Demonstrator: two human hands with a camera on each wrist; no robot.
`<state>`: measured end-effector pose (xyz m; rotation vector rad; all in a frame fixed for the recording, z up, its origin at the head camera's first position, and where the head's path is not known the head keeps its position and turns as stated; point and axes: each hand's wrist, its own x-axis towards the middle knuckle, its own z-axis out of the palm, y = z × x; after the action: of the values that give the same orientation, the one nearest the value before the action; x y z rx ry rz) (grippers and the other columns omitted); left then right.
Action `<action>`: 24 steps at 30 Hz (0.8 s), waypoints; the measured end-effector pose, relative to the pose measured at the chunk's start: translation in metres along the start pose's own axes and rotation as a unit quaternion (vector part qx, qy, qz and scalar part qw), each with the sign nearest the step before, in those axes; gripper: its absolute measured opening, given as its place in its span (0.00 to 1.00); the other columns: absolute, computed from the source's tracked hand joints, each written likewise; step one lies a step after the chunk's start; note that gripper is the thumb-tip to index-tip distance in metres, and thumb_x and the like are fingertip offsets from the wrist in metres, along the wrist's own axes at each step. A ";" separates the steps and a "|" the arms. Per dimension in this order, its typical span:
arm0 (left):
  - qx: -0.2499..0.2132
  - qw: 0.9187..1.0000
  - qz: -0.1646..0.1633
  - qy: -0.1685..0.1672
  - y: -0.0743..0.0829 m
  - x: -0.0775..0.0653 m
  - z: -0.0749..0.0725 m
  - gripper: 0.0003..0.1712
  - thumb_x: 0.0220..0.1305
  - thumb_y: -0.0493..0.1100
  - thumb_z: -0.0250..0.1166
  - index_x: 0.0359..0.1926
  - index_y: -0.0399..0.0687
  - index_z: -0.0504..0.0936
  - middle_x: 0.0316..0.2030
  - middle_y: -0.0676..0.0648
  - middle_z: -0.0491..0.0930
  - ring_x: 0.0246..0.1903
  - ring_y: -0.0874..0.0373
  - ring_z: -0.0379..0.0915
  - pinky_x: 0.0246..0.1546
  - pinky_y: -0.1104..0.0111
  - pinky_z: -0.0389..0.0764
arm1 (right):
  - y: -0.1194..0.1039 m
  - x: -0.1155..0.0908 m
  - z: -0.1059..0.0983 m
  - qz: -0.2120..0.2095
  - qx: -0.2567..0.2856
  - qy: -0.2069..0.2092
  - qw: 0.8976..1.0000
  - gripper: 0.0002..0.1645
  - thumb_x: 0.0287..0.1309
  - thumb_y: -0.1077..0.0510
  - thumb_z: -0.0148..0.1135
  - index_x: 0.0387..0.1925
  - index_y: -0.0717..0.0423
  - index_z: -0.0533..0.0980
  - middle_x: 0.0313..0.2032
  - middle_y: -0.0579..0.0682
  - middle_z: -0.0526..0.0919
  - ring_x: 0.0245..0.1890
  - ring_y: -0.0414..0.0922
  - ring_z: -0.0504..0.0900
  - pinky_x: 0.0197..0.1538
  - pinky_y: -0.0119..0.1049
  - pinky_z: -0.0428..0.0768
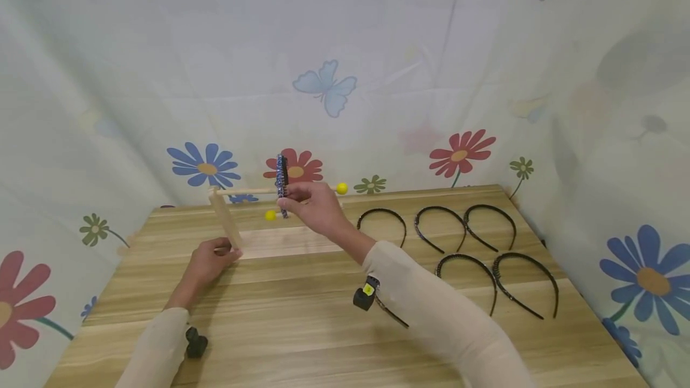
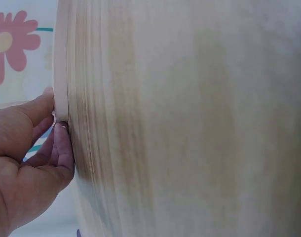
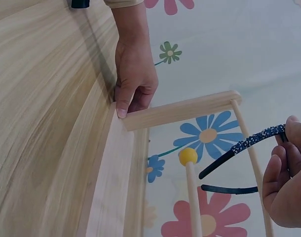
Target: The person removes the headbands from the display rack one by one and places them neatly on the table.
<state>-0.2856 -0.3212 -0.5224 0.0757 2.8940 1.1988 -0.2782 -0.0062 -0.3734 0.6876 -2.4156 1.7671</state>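
Observation:
A pale wooden rack (image 1: 226,218) with a flat base, a leaning upright and thin rods tipped with yellow balls (image 1: 342,188) stands toward the back of the table. My left hand (image 1: 210,261) holds the base's left end at the foot of the upright, thumb and fingers pinching the wood (image 2: 61,64). Between thumb and fingers, my right hand (image 1: 319,208) pinches a black headband (image 3: 259,140) with a blue beaded top. The headband stands on edge at the upper rod, its two ends pointing toward the lower rod's yellow ball (image 3: 188,156) in the right wrist view.
Several dark headbands (image 1: 525,255) lie in rows on the right of the wooden table (image 1: 280,328). One is partly covered by my right forearm. A flower-printed cloth (image 1: 377,29) hangs behind the table and along its sides.

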 end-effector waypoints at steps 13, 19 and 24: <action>0.003 1.000 -0.007 -0.001 0.004 0.000 0.001 0.30 0.71 0.48 0.67 0.63 0.28 0.76 0.58 0.28 0.79 0.55 0.35 0.80 0.51 0.49 0.84 | -0.001 -0.003 -0.027 -0.028 -0.018 0.010 0.999 0.14 0.65 0.55 0.70 0.47 0.57 0.86 0.39 0.48 0.90 0.40 0.41 0.86 0.39 0.32 0.85; 0.001 1.000 -0.001 -0.001 0.006 -0.003 0.000 0.29 0.71 0.46 0.68 0.62 0.28 0.76 0.58 0.28 0.79 0.55 0.34 0.80 0.51 0.49 0.84 | -0.001 -0.008 -0.041 -0.023 -0.024 0.021 0.999 0.15 0.65 0.55 0.70 0.49 0.59 0.86 0.41 0.51 0.90 0.41 0.44 0.86 0.39 0.33 0.84; 0.002 1.000 -0.003 -0.002 0.005 -0.002 0.000 0.29 0.71 0.46 0.67 0.63 0.28 0.76 0.58 0.28 0.79 0.56 0.34 0.80 0.52 0.48 0.84 | 0.002 -0.010 -0.053 -0.019 -0.042 0.029 0.999 0.15 0.66 0.55 0.69 0.49 0.59 0.86 0.42 0.52 0.90 0.42 0.45 0.86 0.40 0.34 0.84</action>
<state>-0.2829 -0.3177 -0.5187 0.0688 2.8904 1.1918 -0.2806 0.0466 -0.3603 0.6587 -2.4060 1.6386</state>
